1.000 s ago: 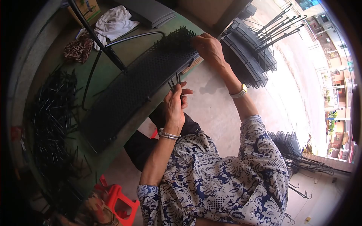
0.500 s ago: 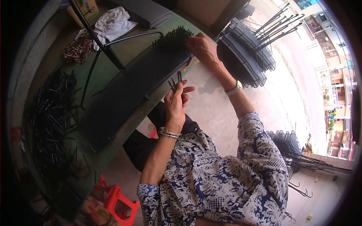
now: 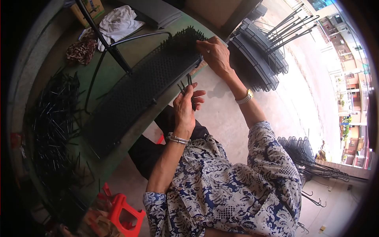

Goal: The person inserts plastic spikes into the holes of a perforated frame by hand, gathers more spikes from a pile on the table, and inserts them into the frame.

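Note:
A long black perforated metal panel (image 3: pixel 130 93) lies at a slant along the green table. Many short black pins (image 3: pixel 183 38) stand up close together at its far right end. My right hand (image 3: pixel 215 55) is at that end, thumb and fingertips pinched beside the outermost pins; what is between them is too small to make out. Below the panel's near edge, my left hand (image 3: pixel 185 104) holds several thin black rods (image 3: pixel 190 80) that stick out past the thumb. Its other fingers are partly spread.
Loose black rods (image 3: pixel 55 122) are heaped on the left of the green table (image 3: pixel 118 168). A black bent-rod frame (image 3: pixel 104 43) rises over the panel. White cloth (image 3: pixel 118 23) lies behind. Stacked black mesh racks (image 3: pixel 256 55) stand at right; a red stool (image 3: pixel 128 215) is below.
My right hand has shifted slightly right and its fingers have drawn together more. In my left hand, the rods and fingers have moved a little.

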The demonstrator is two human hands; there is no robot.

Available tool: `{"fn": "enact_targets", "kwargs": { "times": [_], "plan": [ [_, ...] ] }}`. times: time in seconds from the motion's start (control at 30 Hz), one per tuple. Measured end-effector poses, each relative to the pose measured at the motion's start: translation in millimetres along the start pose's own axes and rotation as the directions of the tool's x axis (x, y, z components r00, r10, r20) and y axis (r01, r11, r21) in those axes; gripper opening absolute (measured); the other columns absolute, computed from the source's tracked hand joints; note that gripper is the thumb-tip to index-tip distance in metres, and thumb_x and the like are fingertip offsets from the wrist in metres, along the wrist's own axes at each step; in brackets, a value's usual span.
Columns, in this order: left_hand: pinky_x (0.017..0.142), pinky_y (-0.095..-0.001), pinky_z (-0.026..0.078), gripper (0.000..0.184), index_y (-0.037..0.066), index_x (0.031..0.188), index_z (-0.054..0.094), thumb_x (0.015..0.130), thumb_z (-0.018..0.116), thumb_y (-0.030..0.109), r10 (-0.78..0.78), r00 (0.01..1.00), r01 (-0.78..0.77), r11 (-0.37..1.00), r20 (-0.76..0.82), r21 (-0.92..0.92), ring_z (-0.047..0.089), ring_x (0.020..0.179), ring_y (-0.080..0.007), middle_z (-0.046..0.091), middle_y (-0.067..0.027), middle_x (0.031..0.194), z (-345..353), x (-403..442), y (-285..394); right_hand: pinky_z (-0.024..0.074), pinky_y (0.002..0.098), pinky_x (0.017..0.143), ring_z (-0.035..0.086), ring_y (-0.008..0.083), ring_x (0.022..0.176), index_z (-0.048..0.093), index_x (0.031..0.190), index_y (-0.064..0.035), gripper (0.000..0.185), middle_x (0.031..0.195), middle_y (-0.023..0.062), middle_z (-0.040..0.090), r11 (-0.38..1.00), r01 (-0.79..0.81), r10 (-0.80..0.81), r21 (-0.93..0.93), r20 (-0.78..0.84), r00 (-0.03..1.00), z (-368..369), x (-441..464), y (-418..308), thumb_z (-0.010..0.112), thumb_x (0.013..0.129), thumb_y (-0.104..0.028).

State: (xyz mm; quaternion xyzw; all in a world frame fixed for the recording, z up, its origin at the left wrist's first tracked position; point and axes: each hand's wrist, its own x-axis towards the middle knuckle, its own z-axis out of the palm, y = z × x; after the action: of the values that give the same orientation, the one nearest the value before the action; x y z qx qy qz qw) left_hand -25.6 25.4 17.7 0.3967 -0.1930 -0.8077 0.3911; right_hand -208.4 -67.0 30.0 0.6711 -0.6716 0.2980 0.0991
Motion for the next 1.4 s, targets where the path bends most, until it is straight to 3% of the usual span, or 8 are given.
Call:
{"fn": "enact_targets", "kwargs": {
  "times": [0.13,0.23,0.37,0.53,0.77,1.2,1.27,1.4],
  "plan": [
    [0.05,-0.019,0.038,0.027,0.008,0.107,0.063,0.097,0.054,0.031,0.005,1.0,-0.005,1.0,0.002,-0.002,0.057,0.061,-0.0073,0.07,-0.0082,0.085,0,1,0,0.0476,0.0383,0.073,0.061,0.0268,0.088,0.073,0.101,-0.017,0.026,0.091,0.0102,0.063,1.0,0.002,-0.001,-0.027,0.031,1.0,-16,-9,-14,0.066,0.085,-0.036],
    [0.05,-0.0195,0.038,0.027,0.007,0.106,0.063,0.097,0.055,0.031,0.027,1.0,-0.027,0.999,-0.004,0.026,0.059,0.063,-0.0081,0.07,-0.0079,0.084,-1,1,-2,0.0509,0.0364,0.07,0.065,0.0261,0.082,0.073,0.102,-0.0126,0.031,0.088,0.0116,0.067,0.902,-0.307,0.121,0.303,0.506,0.854,-47,-18,-32,0.065,0.086,-0.039],
    [0.05,-0.0203,0.037,0.028,0.006,0.106,0.063,0.098,0.053,0.031,0.02,1.0,-0.021,0.998,0.011,0.058,0.063,0.067,-0.0112,0.071,-0.0096,0.089,2,4,-5,0.0493,0.0302,0.072,0.062,0.015,0.08,0.068,0.1,-0.0014,0.021,0.089,0.0076,0.068,0.818,-0.343,-0.021,0.462,0.619,0.785,-46,-44,-32,0.066,0.088,-0.017],
    [0.05,-0.021,0.037,0.029,0.006,0.106,0.062,0.099,0.05,0.031,0.023,1.0,-0.024,0.997,0.015,0.074,0.065,0.07,-0.0136,0.071,-0.0118,0.094,3,4,-2,0.0495,0.0262,0.067,0.06,0.0103,0.072,0.065,0.1,0.0022,0.017,0.079,0.0041,0.065,0.554,-0.556,0.119,0.619,0.603,0.789,-58,-32,-28,0.06,0.089,-0.009],
    [0.043,-0.0179,0.022,0.029,0.006,0.105,0.061,0.099,0.05,0.032,-0.009,0.999,0.006,0.998,0.044,0.064,0.036,0.048,-0.0021,0.059,-0.0001,0.07,-4,5,-6,0.0505,0.0293,0.061,0.066,0.0188,0.066,0.06,0.092,-0.002,0.004,0.077,0.0101,0.066,0.928,-0.075,0.141,0.365,-0.159,0.977,-23,-11,-3,0.057,0.09,-0.005],
    [0.044,-0.0197,0.019,0.029,0.005,0.101,0.057,0.101,0.047,0.033,-0.035,0.994,0.037,0.999,0.101,-0.015,0.028,0.05,-0.0023,0.04,0.0061,0.062,3,2,-3,0.0479,0.0347,0.067,0.061,0.0253,0.076,0.068,0.111,-0.0122,0.025,0.091,0.0102,0.059,1.0,0.018,-0.018,0.008,-0.05,0.999,-17,-19,-11,0.064,0.088,-0.02],
    [0.044,-0.0198,0.02,0.03,0.005,0.102,0.058,0.1,0.048,0.033,-0.034,0.996,0.036,0.999,0.085,-0.022,0.029,0.05,-0.0024,0.04,0.0061,0.062,3,1,-3,0.0491,0.0346,0.07,0.062,0.0258,0.079,0.068,0.112,-0.0109,0.027,0.092,0.0121,0.062,0.95,-0.223,0.178,0.217,0.208,0.962,-33,-21,-22,0.064,0.088,-0.022],
    [0.044,-0.0189,0.021,0.034,0.005,0.104,0.062,0.098,0.051,0.038,-0.032,0.993,0.027,0.999,0.112,0.047,0.032,0.049,-0.0022,0.044,0.0055,0.062,5,0,-3,0.0503,0.0302,0.077,0.063,0.0116,0.086,0.067,0.105,0.0005,0.026,0.094,0.0114,0.069,0.795,-0.311,-0.116,0.521,0.634,0.765,-49,-36,-28,0.061,0.092,-0.021]
  ]
}}
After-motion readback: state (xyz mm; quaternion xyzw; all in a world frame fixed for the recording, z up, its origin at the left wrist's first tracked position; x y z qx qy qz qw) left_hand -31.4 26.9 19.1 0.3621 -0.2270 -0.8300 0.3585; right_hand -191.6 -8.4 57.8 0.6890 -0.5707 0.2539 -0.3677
